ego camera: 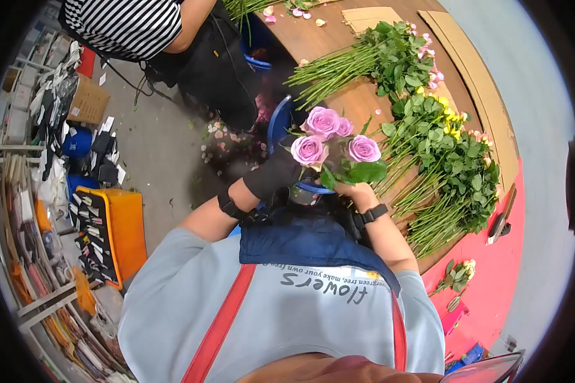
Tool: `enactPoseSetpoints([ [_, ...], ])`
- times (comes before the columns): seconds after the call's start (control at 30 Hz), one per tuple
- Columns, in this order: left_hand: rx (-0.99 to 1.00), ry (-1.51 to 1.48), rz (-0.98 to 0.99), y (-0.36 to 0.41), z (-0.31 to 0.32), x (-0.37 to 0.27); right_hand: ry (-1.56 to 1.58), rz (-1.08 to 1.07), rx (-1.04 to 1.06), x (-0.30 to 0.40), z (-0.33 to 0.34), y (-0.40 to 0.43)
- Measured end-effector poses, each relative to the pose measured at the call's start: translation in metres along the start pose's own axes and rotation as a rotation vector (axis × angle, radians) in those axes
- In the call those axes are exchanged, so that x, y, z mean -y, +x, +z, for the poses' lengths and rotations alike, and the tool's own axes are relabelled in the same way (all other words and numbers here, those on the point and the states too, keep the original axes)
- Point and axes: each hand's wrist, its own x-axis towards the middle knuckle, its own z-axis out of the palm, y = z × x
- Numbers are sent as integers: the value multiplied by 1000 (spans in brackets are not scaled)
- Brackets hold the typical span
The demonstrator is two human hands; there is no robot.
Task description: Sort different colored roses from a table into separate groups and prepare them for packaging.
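Several pale purple roses [322, 123] with green leaves [367, 171] stand between my hands, blooms towards the camera. My left hand [274, 173], in a black glove, is just left of the blooms; its fingers are hidden behind them. Below and right of them, my bare right hand [358, 192] has its fingers partly covered by a leaf. The roses' stems are out of sight, so which hand grips them cannot be told. A blue bucket [279, 119] sits beneath the flowers. Both wrists wear black bands.
Bunches of pink [397, 57], yellow [424, 112] and peach roses [465, 167] lie on the wooden table [292, 33] at right. A knife [499, 225] and scissors [455, 302] lie on a red surface [488, 277]. A person in stripes [129, 26] is at upper left. Petals litter the floor; an orange crate [124, 234] stands left.
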Motion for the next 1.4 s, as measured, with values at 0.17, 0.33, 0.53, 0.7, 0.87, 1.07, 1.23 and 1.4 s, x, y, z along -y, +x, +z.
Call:
enactPoseSetpoints([
  [0.17,-45,392,-199,-7,-16,4,-262,-29,-69,25,-33,-6],
  [0.33,-96,336,-118,-13,-15,3,155,179,-307,17,-39,-23],
  [0.53,-111,340,-117,-16,-16,3,264,217,-409,26,-42,-32],
  [0.7,-120,388,-85,-24,-23,16,279,249,-433,33,-43,-36],
  [0.87,-109,337,-176,-26,-23,7,310,187,-498,37,-42,-37],
  [1.07,-149,412,-210,-29,-22,11,340,109,-514,60,-48,-36],
  [1.23,-52,576,-159,-19,-19,8,356,113,-531,54,-45,-40],
  [1.4,-78,487,-204,-17,-19,13,392,126,-537,49,-42,-41],
])
